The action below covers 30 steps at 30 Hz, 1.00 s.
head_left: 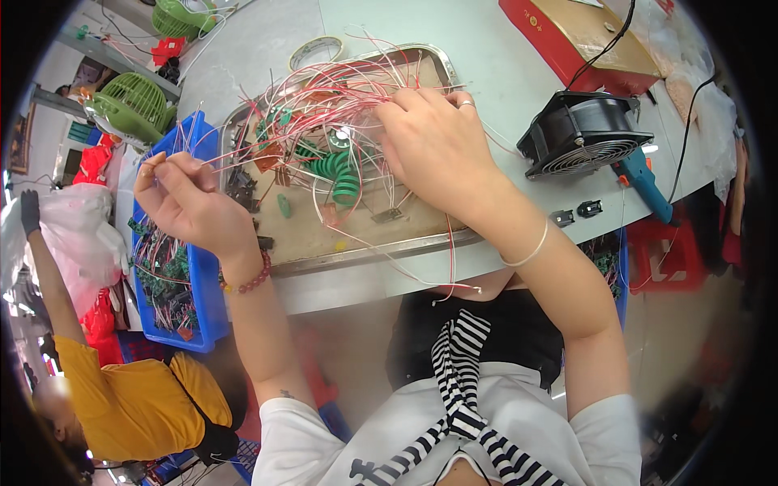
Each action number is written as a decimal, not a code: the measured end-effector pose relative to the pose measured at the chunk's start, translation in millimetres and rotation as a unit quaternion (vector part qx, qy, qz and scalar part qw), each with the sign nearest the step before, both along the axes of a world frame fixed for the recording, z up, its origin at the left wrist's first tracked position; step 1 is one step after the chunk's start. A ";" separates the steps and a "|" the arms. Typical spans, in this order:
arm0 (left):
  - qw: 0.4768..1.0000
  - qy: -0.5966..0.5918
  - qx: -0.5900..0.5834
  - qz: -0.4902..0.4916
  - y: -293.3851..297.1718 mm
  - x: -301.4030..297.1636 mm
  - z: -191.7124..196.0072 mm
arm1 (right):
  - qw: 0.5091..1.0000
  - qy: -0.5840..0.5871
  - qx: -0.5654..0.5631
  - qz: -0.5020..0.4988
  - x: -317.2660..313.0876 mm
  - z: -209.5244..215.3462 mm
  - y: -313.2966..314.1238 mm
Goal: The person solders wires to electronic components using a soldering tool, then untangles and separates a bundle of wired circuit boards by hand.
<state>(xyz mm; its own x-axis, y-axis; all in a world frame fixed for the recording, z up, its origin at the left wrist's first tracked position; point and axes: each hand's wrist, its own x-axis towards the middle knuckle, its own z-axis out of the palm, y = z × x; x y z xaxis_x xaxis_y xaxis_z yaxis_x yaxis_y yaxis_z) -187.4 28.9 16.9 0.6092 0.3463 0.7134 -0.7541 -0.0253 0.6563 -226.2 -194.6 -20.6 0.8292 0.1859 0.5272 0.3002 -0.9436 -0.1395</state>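
A tangled bundle of thin red and white wires [320, 101] lies across a metal-rimmed tray [373, 257]. My left hand [190, 194] is raised at the tray's left side, its thumb and fingers pinched on wires that stretch back to the bundle. At the bundle's right end, my right hand [438, 150] is closed over wires; its fingertips are partly hidden behind the hand. Under the wires sit a green coiled piece [344, 185] and several small dark and copper-coloured parts. A few wires hang over the tray's near edge.
A blue bin [207, 296] of green circuit boards and wires stands left of the tray. Behind the tray lies a tape roll [316, 53]. To the right are a black fan [583, 134], a teal-handled tool [644, 186] and a red-and-gold box [583, 40]. Another person [138, 397] works at far left.
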 end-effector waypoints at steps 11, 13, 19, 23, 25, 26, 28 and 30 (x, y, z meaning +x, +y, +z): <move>0.960 0.056 0.268 -0.054 -15.0 4.1 -12.7 | 0.993 0.103 0.004 -0.057 8.5 19.3 2.2; 0.968 0.079 0.235 -0.044 -5.6 5.6 -12.7 | 0.989 0.127 0.013 -0.067 8.5 24.5 4.2; 0.765 0.335 0.550 0.019 2.9 1.4 -16.6 | 0.994 0.103 0.016 -0.041 -7.3 36.4 -0.1; 0.813 0.283 0.506 -0.062 0.9 -0.2 -19.3 | 0.996 0.020 0.070 0.053 -26.3 39.9 1.3; 0.808 0.309 0.495 -0.079 4.1 4.7 -18.0 | 0.990 0.003 0.083 0.116 -37.7 38.8 5.6; 0.807 0.324 0.484 -0.096 6.3 7.4 -17.0 | 0.990 0.011 0.083 0.117 -41.6 37.4 9.1; 0.799 0.350 0.474 -0.120 10.1 9.7 -16.3 | 0.976 0.082 0.080 0.184 -46.0 33.0 18.7; 0.842 0.332 0.315 -0.284 10.8 10.6 -16.7 | 0.976 0.083 0.085 0.184 -43.2 27.3 30.8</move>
<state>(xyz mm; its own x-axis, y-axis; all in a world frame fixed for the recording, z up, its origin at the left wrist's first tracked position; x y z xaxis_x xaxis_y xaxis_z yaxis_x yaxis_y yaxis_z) -176.8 39.7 0.2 0.8857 -0.4567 0.0829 -0.2341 -0.2854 0.9294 -269.4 -163.8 6.7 0.7999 0.4084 0.4397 0.5738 -0.7352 -0.3610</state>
